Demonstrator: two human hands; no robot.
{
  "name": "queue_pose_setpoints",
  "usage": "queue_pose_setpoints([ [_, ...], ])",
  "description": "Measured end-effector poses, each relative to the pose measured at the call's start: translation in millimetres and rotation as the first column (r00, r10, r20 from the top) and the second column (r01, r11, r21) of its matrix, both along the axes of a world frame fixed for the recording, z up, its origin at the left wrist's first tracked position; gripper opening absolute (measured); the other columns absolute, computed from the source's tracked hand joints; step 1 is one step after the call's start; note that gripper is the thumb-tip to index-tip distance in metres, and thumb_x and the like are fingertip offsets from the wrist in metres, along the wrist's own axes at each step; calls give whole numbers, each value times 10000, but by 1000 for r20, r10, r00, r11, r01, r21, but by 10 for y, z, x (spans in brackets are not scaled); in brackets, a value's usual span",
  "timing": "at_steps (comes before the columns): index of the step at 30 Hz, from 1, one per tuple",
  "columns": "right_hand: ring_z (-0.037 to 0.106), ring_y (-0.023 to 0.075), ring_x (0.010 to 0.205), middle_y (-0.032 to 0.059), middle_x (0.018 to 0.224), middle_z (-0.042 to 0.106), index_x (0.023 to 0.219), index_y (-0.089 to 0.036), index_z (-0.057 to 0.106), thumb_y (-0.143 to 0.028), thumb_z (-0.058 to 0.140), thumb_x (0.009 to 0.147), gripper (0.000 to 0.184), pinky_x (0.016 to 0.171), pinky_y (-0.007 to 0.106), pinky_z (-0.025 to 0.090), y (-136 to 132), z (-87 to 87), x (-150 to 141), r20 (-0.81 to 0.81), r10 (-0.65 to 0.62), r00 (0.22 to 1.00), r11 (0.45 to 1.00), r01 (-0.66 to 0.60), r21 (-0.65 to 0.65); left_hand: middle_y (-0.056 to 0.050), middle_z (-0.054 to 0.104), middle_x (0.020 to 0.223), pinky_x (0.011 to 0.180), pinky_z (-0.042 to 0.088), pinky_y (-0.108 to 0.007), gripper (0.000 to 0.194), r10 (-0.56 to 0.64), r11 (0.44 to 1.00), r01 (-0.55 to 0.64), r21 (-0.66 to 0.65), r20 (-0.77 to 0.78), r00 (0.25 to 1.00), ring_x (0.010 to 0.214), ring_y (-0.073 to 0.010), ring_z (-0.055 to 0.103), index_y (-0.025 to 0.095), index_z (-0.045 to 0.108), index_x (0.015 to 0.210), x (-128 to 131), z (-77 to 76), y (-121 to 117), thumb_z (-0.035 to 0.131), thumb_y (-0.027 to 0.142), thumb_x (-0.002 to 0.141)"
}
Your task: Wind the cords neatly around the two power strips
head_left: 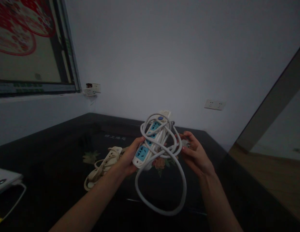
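Note:
My left hand (132,154) grips a white power strip (141,154) with blue socket faces by its lower left side, holding it tilted above the dark table. A white cord (185,190) is wound loosely around the strip, and one large loop hangs below it. To the right, the fingers of my right hand (194,151) are closed on the cord's white plug (185,144), which they partly hide. Behind my left forearm a second, cream power strip (112,154) lies on the table with its cord bundled about it.
The black table (74,138) has a flower print and meets the wall at the back. A wall outlet (215,104) is at the right, another outlet (93,89) in the corner by the window. A white device (6,180) with a cable stands at the left edge.

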State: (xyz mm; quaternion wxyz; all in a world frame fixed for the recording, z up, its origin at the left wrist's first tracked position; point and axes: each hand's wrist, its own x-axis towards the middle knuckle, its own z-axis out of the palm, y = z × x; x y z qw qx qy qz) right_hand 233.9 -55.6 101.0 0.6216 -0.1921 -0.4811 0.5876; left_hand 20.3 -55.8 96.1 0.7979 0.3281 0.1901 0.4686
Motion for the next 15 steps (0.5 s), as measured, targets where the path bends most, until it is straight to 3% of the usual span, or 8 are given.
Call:
queue_pose_setpoints([
  [3,661,86,722,-30,850,713,882,-240,642,-182,866,545,409,708,176,534,94,-49,-19,-60,-119,991,993,118,-18,-105,719,698,488,557,-280,291,-28,999,27,-37,-12,1000,513,-190,666,59,643,955,-12,-74,37,482,289,882],
  [7,656,106,672,-5,796,714,822,-202,663,-238,846,580,306,641,200,546,229,-141,-22,-46,-275,960,959,270,-90,-96,728,763,470,558,-304,287,-123,991,122,52,11,992,554,-220,683,91,629,996,-14,-153,38,588,312,817],
  [12,565,65,503,-23,699,676,774,-173,674,-255,827,589,253,468,158,473,426,-328,134,-18,-325,946,933,318,-167,-64,708,672,483,559,-277,361,-301,932,285,225,41,953,548,-206,673,89,649,1015,44,-103,-78,677,341,758],
  [15,558,79,491,-10,696,673,784,-158,683,-234,830,579,263,451,180,465,577,-520,279,19,-339,941,916,335,-220,-61,697,638,461,549,-258,369,-370,899,349,265,34,928,539,-204,672,100,645,1023,52,-44,-162,659,379,782],
])
